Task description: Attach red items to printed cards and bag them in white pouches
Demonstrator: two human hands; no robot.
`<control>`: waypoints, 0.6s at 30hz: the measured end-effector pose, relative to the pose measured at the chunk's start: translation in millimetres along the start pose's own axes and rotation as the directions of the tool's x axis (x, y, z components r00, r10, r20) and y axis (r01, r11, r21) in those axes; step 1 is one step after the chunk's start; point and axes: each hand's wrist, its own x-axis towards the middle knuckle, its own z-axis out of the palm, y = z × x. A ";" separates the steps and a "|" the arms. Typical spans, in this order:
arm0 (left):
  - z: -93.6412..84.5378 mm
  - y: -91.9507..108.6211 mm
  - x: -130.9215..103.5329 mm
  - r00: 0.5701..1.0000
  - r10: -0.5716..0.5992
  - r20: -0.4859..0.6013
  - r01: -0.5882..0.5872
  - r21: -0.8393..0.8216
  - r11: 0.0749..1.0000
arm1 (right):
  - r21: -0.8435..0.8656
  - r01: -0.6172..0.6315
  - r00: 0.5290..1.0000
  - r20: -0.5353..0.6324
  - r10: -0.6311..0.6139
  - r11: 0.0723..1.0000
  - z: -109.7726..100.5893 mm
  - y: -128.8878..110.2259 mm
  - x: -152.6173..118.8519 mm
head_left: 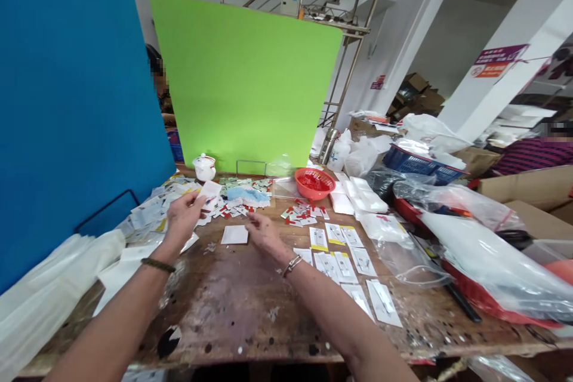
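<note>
My left hand [182, 215] is closed on a small white packet [210, 192], raised above the table's left part. My right hand [265, 231] is beside a square white stack of cards [235, 234] lying flat on the wood. Its fingers are slightly bent and apart, with nothing visible in them; whether the thumb touches the stack's edge I cannot tell. Behind the hands lie loose small red-and-white cards [304, 213] and a light blue cloth-like piece [248, 195]. Packets with yellow strips [319, 239] are laid out right of my right forearm.
A red plastic basket [314, 184] and a white lidded pot [205, 168] stand at the back. Packets pile up left [150, 210]. White plastic sheeting [58, 292] covers the left edge. Bags and a blue crate [409, 161] crowd the right. A green panel [248, 83] stands behind.
</note>
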 end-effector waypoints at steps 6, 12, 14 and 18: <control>-5.9 -9.2 -37.9 0.948 -0.279 0.155 0.315 -0.324 0.892 | -0.495 -0.279 0.950 -0.266 0.162 0.823 -122.9 37.7 12.4; 33.1 -3.2 -84.0 0.835 -0.333 0.438 0.486 -0.302 0.820 | -0.603 -0.448 0.890 -0.369 0.268 0.660 -175.0 65.6 14.0; 48.5 -1.5 -94.2 0.805 -0.355 0.475 0.518 -0.269 0.812 | -0.605 -0.470 0.879 -0.383 0.282 0.642 -175.9 68.1 16.4; 69.6 -1.5 -106.9 0.779 -0.377 0.500 0.546 -0.246 0.801 | -0.567 -0.521 0.847 -0.432 0.308 0.638 -183.6 66.0 18.7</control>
